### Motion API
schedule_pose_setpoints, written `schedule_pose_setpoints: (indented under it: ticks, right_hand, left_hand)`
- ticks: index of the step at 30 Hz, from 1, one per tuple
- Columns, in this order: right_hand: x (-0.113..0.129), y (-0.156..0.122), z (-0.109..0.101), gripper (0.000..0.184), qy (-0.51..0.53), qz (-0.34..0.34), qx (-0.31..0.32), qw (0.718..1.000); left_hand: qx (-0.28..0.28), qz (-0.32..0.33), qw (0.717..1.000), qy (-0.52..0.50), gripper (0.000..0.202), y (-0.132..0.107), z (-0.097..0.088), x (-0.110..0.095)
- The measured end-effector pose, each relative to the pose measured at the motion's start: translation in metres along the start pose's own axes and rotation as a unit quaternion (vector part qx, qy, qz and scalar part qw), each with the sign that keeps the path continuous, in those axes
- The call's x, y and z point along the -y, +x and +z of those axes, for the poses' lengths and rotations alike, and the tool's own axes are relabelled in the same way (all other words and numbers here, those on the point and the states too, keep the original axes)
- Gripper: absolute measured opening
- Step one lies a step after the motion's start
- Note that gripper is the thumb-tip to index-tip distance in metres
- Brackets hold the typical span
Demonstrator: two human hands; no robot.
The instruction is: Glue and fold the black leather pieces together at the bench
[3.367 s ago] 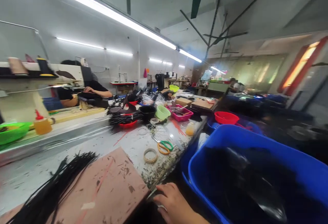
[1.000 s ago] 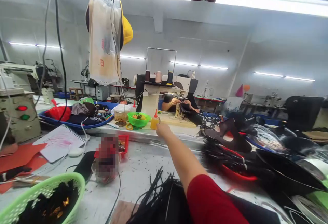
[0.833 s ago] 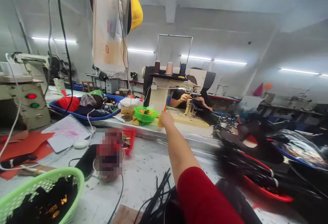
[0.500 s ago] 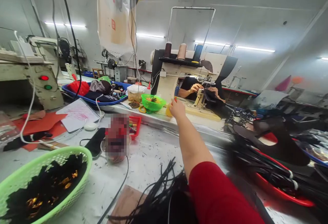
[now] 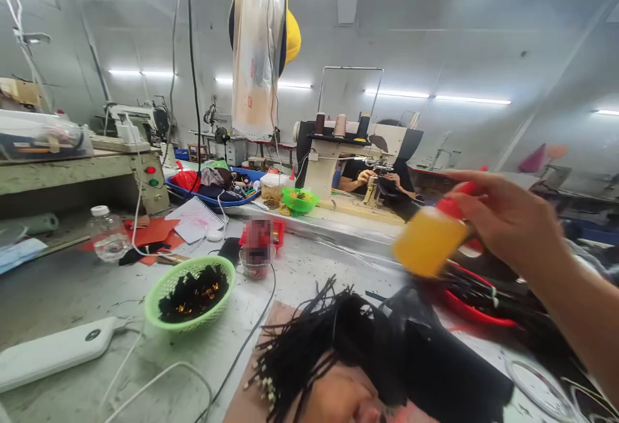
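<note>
In the head view, my right hand (image 5: 507, 216) is closed around the red top of a small squeeze bottle of yellow liquid (image 5: 430, 240), holding it tilted in the air at the right. My left hand (image 5: 336, 394) shows at the bottom edge, partly covered and blurred. It is closed at a bundle of thin black cords (image 5: 294, 339), several with pale tips, which fan out to the left over a brown board (image 5: 275, 316). Wide black material (image 5: 445, 358) lies to the right of the cords.
A green basket (image 5: 152, 300) of black pieces with gold parts stands left, near a white power bank (image 5: 58, 353) and cables. A clear bottle (image 5: 107, 236) is behind. A red tray (image 5: 464, 312) of black strips lies right. Beyond the ledge, a co-worker's hands (image 5: 365, 179) are at a sewing machine (image 5: 322, 171).
My right hand has come back from the far ledge toward the right, bringing the yellow bottle with it. The view has shifted, and my left hand now shows at the bottom beside the cords.
</note>
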State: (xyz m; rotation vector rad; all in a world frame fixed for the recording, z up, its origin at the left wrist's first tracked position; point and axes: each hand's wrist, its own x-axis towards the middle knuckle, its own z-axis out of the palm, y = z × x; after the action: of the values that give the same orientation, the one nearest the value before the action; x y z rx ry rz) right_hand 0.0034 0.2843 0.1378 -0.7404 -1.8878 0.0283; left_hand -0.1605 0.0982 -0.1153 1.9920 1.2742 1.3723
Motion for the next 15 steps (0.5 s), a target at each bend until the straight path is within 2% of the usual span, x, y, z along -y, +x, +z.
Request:
schedule_pose_setpoints:
  ticks: [2,3,4,5,7,8,9,10,13,15]
  right_hand:
    - [0.027,-0.048,-0.048,0.066,0.114,0.033,0.061,0.991]
    - [0.039,-0.075,-0.064,0.067,0.122,0.055,0.090,0.987]
    - [0.049,-0.103,-0.075,0.058,0.127,0.074,0.124,0.981]
    - [0.057,-0.132,-0.082,0.040,0.129,0.092,0.155,0.975]
    - [0.069,-0.184,-0.085,0.019,0.138,0.171,0.205,0.954]
    - [0.074,-0.206,-0.084,0.016,0.152,0.207,0.208,0.944]
    - [0.078,-0.225,-0.081,0.016,0.165,0.236,0.203,0.936]
    - [0.083,-0.240,-0.078,0.017,0.165,0.260,0.175,0.935]
    - [0.098,-0.262,-0.070,0.029,0.141,0.310,0.063,0.938]
    - [0.105,-0.264,-0.067,0.042,0.165,0.333,0.026,0.928]
  left_hand:
    - [-0.005,0.025,1.000,0.006,0.032,0.002,0.001,-0.005]
    - [-0.011,0.040,0.999,0.012,0.039,0.003,0.003,-0.011]
    - [-0.015,0.050,0.999,0.011,0.047,0.003,0.006,-0.020]
    - [-0.008,0.054,0.998,0.000,0.053,0.003,0.010,-0.032]
    - [0.064,0.049,0.994,-0.078,0.060,0.004,0.021,-0.061]
    - [0.127,0.038,0.982,-0.139,0.062,0.003,0.026,-0.077]
    - [0.175,0.010,0.964,-0.202,0.062,0.002,0.032,-0.092]
    - [0.200,-0.038,0.944,-0.258,0.062,0.000,0.037,-0.105]
    - [0.176,-0.218,0.883,-0.376,0.046,-0.011,0.047,-0.128]
    - [0.206,-0.263,0.841,-0.426,0.038,-0.019,0.051,-0.131]
